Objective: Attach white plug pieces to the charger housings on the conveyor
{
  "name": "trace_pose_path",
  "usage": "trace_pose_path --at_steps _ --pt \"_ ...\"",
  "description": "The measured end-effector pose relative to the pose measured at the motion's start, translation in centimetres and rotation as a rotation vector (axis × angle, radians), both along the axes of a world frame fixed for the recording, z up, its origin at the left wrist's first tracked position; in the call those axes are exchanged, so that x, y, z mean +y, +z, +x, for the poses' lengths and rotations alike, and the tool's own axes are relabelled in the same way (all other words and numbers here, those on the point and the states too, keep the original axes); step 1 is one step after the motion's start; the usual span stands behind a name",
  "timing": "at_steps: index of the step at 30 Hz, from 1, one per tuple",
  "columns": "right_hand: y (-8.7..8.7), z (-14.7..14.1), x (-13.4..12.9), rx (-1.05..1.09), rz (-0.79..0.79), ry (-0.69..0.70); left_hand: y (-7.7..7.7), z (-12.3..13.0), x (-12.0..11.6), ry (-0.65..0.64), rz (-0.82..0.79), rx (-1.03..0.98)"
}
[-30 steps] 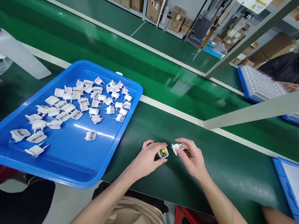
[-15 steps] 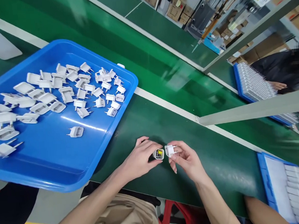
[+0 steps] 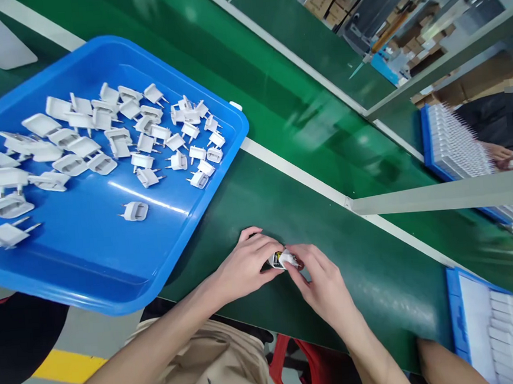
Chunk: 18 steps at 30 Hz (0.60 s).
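Over the green work surface, my left hand (image 3: 248, 265) is closed around a small white charger housing (image 3: 276, 260) whose open end shows black and yellow parts inside. My right hand (image 3: 319, 270) pinches a white plug piece (image 3: 289, 258), tilted against the housing's open end. My fingers partly cover both pieces, and the plug's pins are mostly hidden. To the left stands a blue tray (image 3: 174, 268) with several white two-pin plug pieces (image 3: 84, 145) scattered in it. One plug piece (image 3: 135, 211) lies apart from the others, nearer the tray's front.
A metal post and rail (image 3: 443, 194) cross the right side. At the lower right, a blue tray (image 3: 458, 318) holds rows of white pieces, beside another person's arm (image 3: 450, 363). Beyond the rail, a person's hand (image 3: 497, 152) is near a filled tray (image 3: 457, 146).
My right hand has moved left, bringing the plug piece from beside the housing to contact with its open end. The whole view has shifted slightly.
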State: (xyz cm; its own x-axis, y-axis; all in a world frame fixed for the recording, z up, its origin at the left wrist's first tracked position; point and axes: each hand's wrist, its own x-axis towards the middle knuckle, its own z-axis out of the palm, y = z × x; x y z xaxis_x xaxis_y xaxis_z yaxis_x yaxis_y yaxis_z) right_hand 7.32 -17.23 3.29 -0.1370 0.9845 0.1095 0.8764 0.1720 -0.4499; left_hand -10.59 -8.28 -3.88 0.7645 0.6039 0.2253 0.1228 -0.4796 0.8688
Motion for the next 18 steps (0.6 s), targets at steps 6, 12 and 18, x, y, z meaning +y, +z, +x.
trace_pose_path --at_steps 6,12,18 --pt "0.7 -0.2 0.1 -0.085 0.003 0.039 -0.2 0.1 0.0 0.004 -0.002 -0.002" --pt "1.0 -0.6 0.6 -0.119 -0.026 0.129 -0.5 0.1 0.0 0.012 0.035 -0.018" --pt "1.8 -1.1 0.9 -0.257 -0.086 0.151 -0.4 0.0 -0.1 0.015 0.054 -0.025"
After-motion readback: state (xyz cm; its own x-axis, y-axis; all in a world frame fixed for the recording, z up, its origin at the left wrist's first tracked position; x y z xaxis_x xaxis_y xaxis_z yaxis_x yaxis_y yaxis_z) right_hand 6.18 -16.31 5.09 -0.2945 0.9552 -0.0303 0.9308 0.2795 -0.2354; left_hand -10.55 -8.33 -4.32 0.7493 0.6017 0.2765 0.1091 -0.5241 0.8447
